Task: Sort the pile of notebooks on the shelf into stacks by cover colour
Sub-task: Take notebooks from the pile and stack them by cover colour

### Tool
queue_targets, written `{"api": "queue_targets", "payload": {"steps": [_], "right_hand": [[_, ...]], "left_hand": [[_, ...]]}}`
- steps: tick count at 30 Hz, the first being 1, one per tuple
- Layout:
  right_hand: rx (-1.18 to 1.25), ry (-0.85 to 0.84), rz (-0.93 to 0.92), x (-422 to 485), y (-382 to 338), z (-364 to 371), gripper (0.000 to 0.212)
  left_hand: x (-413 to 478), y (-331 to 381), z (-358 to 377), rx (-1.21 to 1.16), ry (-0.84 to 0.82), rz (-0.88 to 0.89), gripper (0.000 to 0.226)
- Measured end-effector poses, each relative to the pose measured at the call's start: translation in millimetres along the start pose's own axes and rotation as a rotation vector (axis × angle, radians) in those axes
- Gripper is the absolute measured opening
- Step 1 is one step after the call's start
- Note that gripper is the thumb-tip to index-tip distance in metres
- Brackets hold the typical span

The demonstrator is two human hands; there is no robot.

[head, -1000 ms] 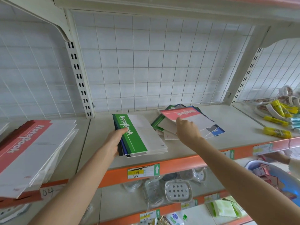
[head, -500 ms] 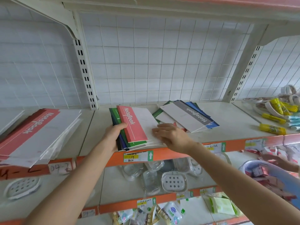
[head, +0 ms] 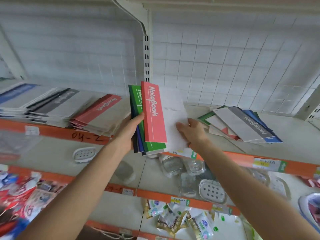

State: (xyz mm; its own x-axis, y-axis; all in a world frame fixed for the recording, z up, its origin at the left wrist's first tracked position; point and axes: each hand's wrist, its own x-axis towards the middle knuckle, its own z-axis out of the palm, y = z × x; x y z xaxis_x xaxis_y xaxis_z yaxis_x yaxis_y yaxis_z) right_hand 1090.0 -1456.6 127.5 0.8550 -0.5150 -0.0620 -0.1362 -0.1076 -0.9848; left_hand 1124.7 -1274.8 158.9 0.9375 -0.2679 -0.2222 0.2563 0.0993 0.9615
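My left hand (head: 130, 131) grips a bundle of notebooks (head: 153, 116) lifted off the shelf, a red-covered one on top, green and blue ones under it. My right hand (head: 191, 134) holds the bundle's white right edge. To the right, the loose pile of notebooks (head: 242, 125) lies on the shelf, a grey-covered one on top, blue, green and red ones showing beneath. On the left shelf bay sit sorted stacks: a red stack (head: 97, 115), a grey stack (head: 57, 104) and a blue stack (head: 15, 94).
The shelf has an orange front edge (head: 242, 160) with price labels. A white upright post (head: 146, 58) divides the two bays, with a wire grid behind. Lower shelves hold soap dishes (head: 212, 191) and packets (head: 173, 215).
The bundle has been lifted off the shelf and tilted upright between both hands. The view has swung left, so the sorted stacks on the left bay now show.
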Motion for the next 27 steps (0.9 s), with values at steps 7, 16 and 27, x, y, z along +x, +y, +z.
{"api": "queue_targets", "payload": {"steps": [7, 16, 27], "right_hand": [[-0.131, 0.002, -0.022, -4.4, -16.9, 72.9, 0.004], [-0.309, 0.158, 0.009, 17.6, -33.9, 164.0, 0.024], [-0.590, 0.281, 0.048, 24.7, -48.9, 238.4, 0.036]], "left_hand": [[5.3, 6.9, -68.3, -0.057, 0.105, -0.061, 0.019], [38.7, 37.7, -205.0, -0.031, 0.175, -0.046, 0.031], [56.0, 66.1, -310.0, -0.027, 0.115, -0.070, 0.017]]}}
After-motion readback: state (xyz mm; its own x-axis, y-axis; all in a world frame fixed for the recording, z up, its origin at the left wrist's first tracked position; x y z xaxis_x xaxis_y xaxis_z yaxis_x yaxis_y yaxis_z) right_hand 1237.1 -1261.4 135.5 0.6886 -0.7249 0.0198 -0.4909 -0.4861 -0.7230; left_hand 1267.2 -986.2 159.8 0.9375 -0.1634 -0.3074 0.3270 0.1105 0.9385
